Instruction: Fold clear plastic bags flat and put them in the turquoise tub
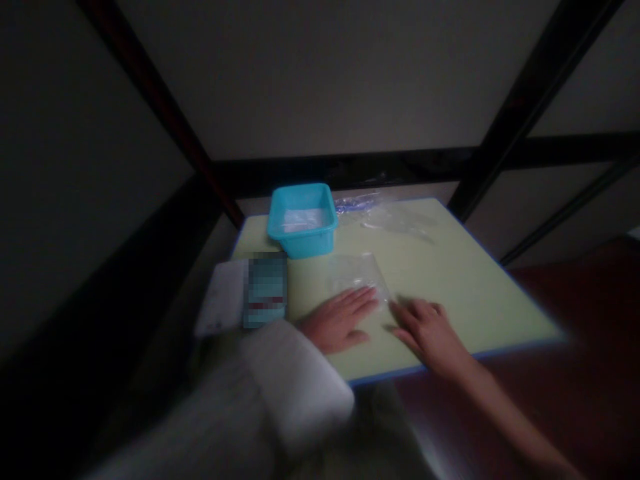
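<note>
My left hand (345,319) lies flat with its fingers stretched over the near part of a clear plastic bag (353,270) on the pale yellow tabletop (445,267). The fingers cover the bag's lower edge. To the right, my right hand (425,327) rests on the table, fingers slightly bent, thumb and forefinger apart. Its fingertips are close to the bag's right corner; whether they touch it I cannot tell. A pale sleeve covers my left forearm, while the right forearm is bare.
A turquoise plastic basket (310,243) with something whitish inside stands at the back left. Loose clear plastic (395,217) lies along the back edge. On the left are a white flat item (223,293) and a pixelated dark-edged rectangular object (266,290). A wall rises behind.
</note>
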Demonstrator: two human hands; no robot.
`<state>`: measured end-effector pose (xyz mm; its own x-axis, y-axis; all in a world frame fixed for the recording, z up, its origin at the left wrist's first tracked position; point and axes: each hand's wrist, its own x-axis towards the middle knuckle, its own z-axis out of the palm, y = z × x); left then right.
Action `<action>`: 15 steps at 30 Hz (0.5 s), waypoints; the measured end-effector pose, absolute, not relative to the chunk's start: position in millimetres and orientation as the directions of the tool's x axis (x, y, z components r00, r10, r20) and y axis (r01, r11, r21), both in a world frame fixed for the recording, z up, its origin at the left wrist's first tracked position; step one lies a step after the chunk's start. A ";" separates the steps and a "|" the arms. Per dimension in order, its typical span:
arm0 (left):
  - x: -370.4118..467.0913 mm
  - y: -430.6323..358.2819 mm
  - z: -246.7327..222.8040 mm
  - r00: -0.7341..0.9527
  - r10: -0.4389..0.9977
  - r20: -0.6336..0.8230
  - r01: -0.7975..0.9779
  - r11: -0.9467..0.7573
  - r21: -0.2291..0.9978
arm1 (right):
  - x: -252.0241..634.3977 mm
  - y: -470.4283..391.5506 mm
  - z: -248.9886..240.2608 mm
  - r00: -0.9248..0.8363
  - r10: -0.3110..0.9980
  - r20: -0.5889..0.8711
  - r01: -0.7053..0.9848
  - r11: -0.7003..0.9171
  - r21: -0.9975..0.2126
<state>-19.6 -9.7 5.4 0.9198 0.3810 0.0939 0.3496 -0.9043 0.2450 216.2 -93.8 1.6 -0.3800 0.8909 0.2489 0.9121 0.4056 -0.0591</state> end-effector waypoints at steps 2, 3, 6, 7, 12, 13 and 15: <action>-19.5 -10.1 6.7 0.917 0.388 0.094 0.357 -0.903 0.239 | 218.0 -91.8 0.6 -0.386 0.888 0.250 0.909 0.413 -0.062; -19.4 -10.4 7.3 0.915 0.392 0.093 0.362 -0.902 0.236 | 219.4 -91.4 0.5 -0.387 0.887 0.252 0.908 0.414 -0.066; -19.5 -10.8 7.9 0.912 0.399 0.096 0.370 -0.900 0.231 | 225.3 -91.5 0.5 -0.394 0.877 0.275 0.901 0.428 -0.075; -19.6 -10.8 7.7 0.911 0.399 0.102 0.368 -0.901 0.230 | 227.3 -91.7 0.5 -0.398 0.872 0.286 0.898 0.434 -0.076; -21.3 -10.3 7.6 0.906 0.403 0.133 0.366 -0.900 0.235 | 230.1 -90.1 1.0 -0.407 0.859 0.310 0.887 0.453 -0.089; -22.3 -10.2 8.2 0.904 0.405 0.139 0.366 -0.899 0.239 | 229.1 -89.1 1.7 -0.412 0.857 0.310 0.884 0.458 -0.090; -25.7 -10.3 9.8 0.898 0.413 0.153 0.369 -0.895 0.249 | 226.9 -86.9 3.1 -0.430 0.851 0.300 0.877 0.473 -0.085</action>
